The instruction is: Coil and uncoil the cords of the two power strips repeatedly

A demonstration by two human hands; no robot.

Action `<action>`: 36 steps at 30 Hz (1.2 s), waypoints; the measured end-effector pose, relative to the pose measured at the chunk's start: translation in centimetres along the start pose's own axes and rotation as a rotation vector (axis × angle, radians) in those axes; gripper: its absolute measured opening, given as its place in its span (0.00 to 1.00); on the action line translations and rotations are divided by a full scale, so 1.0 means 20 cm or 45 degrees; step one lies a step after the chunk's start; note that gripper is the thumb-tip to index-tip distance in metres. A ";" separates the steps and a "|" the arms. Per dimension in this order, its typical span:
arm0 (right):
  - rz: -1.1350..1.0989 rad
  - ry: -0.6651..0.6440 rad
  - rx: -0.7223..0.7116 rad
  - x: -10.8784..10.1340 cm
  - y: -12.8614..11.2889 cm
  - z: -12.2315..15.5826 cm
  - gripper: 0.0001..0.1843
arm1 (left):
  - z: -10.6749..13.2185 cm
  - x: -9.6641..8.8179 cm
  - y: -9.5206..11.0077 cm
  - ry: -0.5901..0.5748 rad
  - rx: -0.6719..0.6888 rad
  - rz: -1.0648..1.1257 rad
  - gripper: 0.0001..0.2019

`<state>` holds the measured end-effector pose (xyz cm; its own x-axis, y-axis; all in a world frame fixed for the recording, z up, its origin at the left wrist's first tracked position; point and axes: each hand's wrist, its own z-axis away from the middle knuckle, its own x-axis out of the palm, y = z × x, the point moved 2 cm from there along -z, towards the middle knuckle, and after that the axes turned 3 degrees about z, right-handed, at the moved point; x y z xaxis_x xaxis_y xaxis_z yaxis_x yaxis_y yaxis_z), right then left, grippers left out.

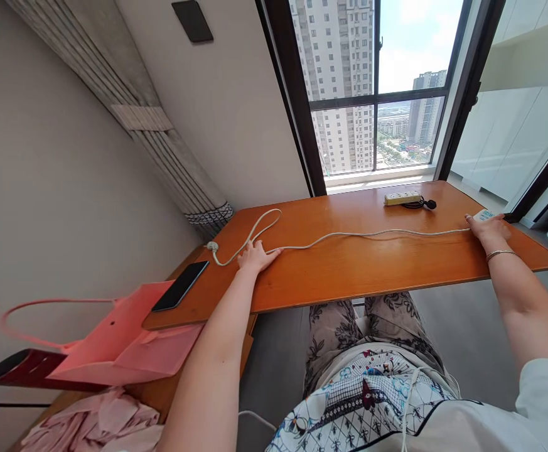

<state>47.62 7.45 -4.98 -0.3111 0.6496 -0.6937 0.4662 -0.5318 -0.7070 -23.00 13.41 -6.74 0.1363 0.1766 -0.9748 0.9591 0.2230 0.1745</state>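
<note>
A long white cord [349, 234] runs across the orange-brown tabletop [330, 270], from a plug [212, 246] at the left to a white power strip [484, 215] at the right edge. My left hand [255, 257] rests on the tabletop over the cord, thumb stretched right and fingers apart; the cord passes by its fingertips and thumb. Left of this hand, the cord bends into a loose loop. At the right end, my right hand [491, 233] has its thumb and fingers around the power strip, partly hiding it.
A yellowish power strip [402, 198] with a black cord and plug [429, 204] lies near the far edge. A dark phone [181, 287] lies at the left end. Beside the table are a pink bag [127, 339] and pink cloth [90, 420]. A window [377, 94] stands behind.
</note>
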 end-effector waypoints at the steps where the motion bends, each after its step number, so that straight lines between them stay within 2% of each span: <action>1: 0.045 -0.007 0.087 0.00 0.00 0.00 0.50 | 0.00 0.01 0.00 0.000 0.022 0.006 0.47; 3: 0.097 0.038 0.195 0.01 -0.01 -0.01 0.51 | 0.00 0.03 -0.01 0.002 0.066 0.019 0.45; 4: 0.081 0.083 0.175 0.01 -0.02 -0.01 0.49 | 0.00 0.04 -0.01 0.006 0.087 0.026 0.44; 7: 0.141 0.181 -0.042 0.05 -0.06 -0.02 0.41 | 0.01 0.04 0.00 0.016 0.138 0.043 0.40; 11: 0.300 0.031 -0.401 0.15 -0.16 -0.02 0.31 | 0.06 0.03 0.06 0.158 0.287 0.064 0.36; 16: 0.282 -0.190 -0.545 0.32 -0.32 0.02 0.23 | 0.13 0.03 0.18 0.314 0.488 0.141 0.26; 21: 0.351 -0.320 -0.615 0.44 -0.41 0.03 0.16 | 0.15 0.05 0.26 0.274 0.668 0.156 0.23; 29: 0.472 -0.441 -0.684 0.52 -0.47 0.00 0.18 | 0.13 0.07 0.23 0.211 0.557 0.259 0.21; 36: 0.508 -0.378 -0.788 0.49 -0.46 0.08 0.22 | 0.13 0.08 0.23 0.218 0.547 0.284 0.20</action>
<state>38.92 17.95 -5.49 -0.1905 0.2553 -0.9479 0.9377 -0.2385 -0.2527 -17.83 12.27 -7.79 0.3410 0.3373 -0.8774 0.9317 -0.2454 0.2677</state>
